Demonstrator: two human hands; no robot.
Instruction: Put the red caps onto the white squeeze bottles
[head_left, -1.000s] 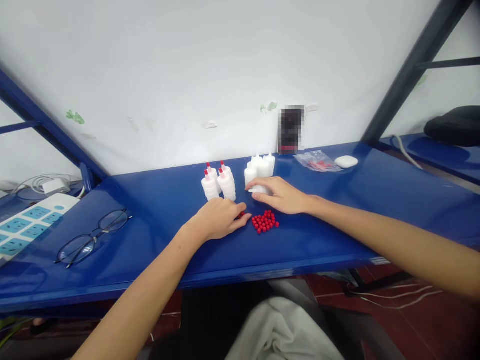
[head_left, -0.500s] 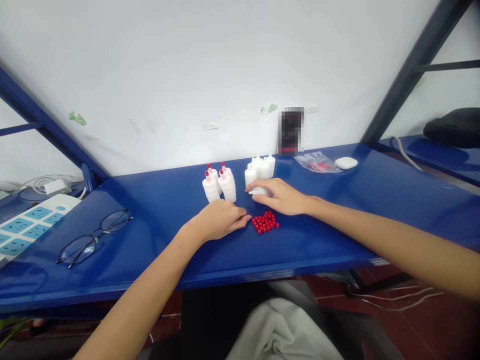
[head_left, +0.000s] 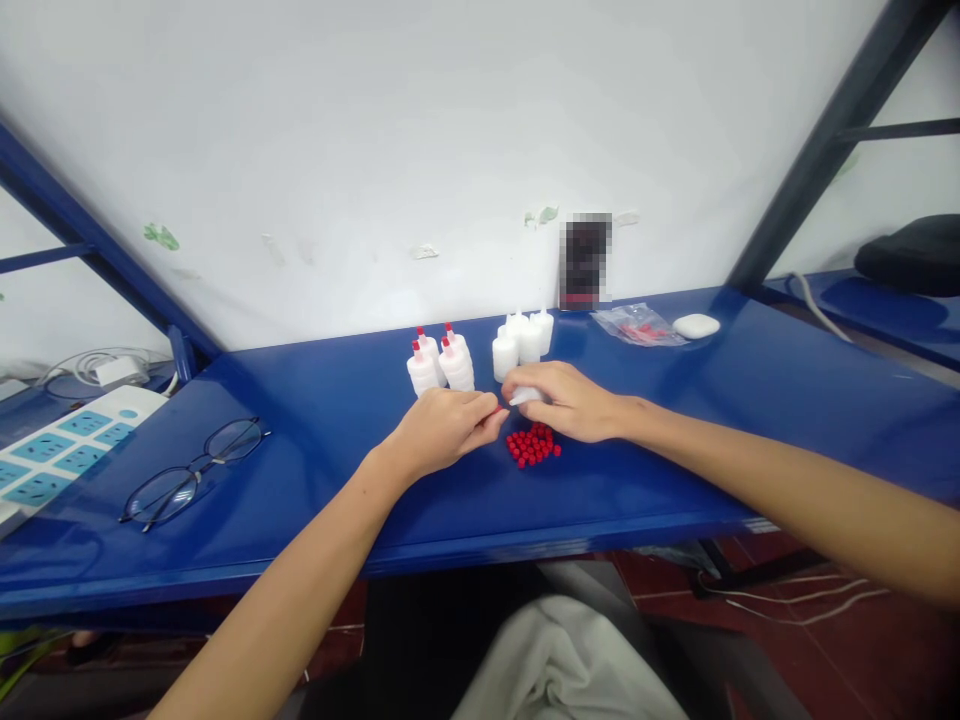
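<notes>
My left hand (head_left: pixel 448 430) is closed in a pinch, with a bit of a small red cap (head_left: pixel 498 409) showing at the fingertips. My right hand (head_left: pixel 574 402) wraps around a white squeeze bottle (head_left: pixel 528 396), tilted so its bare nozzle points left toward that cap; cap and nozzle look a short way apart. Just below the hands lies a cluster of loose red caps (head_left: pixel 534 448). Beyond my left hand stand several white bottles with red caps (head_left: pixel 457 370). A group of white bottles without caps (head_left: pixel 505 353) stands behind my right hand.
Eyeglasses (head_left: pixel 196 468) and a white power strip (head_left: pixel 112 408) lie on the left of the blue table (head_left: pixel 315 530). A plastic bag with red pieces (head_left: pixel 639 326), a white rounded object (head_left: pixel 696 326) and a blurred-out dark object (head_left: pixel 586 262) are at the back right, by the wall.
My left hand has lifted from beside the loose caps, now with a red cap between its fingers. My right hand has brought the bottle nearer, away from the uncapped group.
</notes>
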